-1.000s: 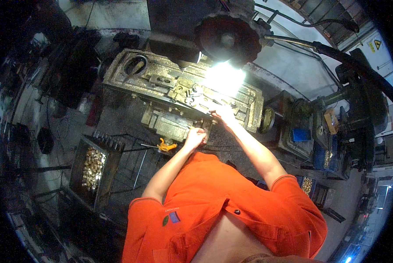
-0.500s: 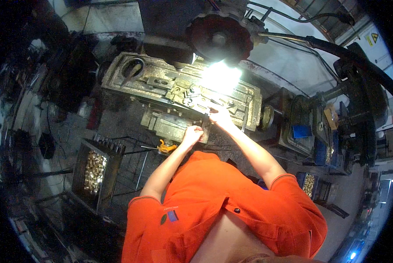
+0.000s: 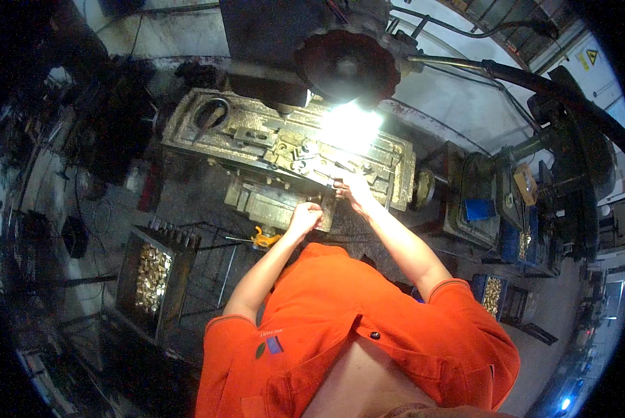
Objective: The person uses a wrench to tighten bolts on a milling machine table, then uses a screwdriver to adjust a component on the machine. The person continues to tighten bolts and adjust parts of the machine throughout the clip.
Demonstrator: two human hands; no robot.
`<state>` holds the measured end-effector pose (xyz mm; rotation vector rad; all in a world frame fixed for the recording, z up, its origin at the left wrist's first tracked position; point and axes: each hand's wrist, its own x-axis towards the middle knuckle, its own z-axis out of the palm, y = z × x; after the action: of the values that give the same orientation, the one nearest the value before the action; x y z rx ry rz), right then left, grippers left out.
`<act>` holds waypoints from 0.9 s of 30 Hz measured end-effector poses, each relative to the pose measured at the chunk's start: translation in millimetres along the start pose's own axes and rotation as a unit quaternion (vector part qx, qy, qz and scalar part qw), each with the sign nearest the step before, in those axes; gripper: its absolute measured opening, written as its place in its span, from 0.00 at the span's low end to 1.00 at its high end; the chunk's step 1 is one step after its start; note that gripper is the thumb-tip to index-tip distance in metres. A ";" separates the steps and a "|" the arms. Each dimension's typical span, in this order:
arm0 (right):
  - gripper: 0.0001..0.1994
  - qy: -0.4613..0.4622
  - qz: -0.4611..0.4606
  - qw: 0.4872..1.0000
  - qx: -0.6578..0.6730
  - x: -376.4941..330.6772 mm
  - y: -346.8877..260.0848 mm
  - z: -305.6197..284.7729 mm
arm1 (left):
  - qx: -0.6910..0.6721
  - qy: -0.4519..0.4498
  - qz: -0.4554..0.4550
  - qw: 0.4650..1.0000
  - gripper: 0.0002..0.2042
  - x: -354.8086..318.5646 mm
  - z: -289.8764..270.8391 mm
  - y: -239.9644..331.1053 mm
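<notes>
Grimy workshop floor lies all around us, and we stand over an oily machine table with slots along its top, lit hard by a lamp under the dark round machine head. Our right hand reaches onto the table's near edge, where a small metal workpiece sits among the clamps; the fingers curl at a thin bar beside it, but glare and distance keep us from telling whether that grip is pinching anything or only touching. Our left hand is lower, closed into a loose fist against the front of the block under the table, seemingly around a handle we cannot see clearly. We judge the workpiece to be solid metal: stiff, heavy for its size, probably slick with oil and sharp at its edges, so it wants a firm grip on its flat sides, not its corners. A crate of brass-coloured parts stands on the floor to our left, well apart, and a smaller bin of the same sits to our right.
</notes>
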<state>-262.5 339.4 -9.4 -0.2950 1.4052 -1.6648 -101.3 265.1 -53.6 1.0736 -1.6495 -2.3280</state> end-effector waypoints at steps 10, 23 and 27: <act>0.11 -0.043 0.054 0.991 0.113 -21.4 -19.3 7.6 | 0.015 0.024 0.113 0.993 0.14 10.4 7.5 4.2; 0.23 -0.209 0.033 0.976 -0.054 -65.1 -34.9 2.6 | -0.055 -0.085 0.139 0.985 0.14 -16.0 14.3 28.5; 0.18 0.008 0.042 0.967 -0.253 -36.0 -84.4 -23.6 | -0.082 -0.074 0.078 0.991 0.13 -21.0 9.1 21.1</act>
<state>-298.7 376.8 69.8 -0.5016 1.8175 -1.2201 -97.4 273.1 -23.8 0.7305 -1.4937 -2.4391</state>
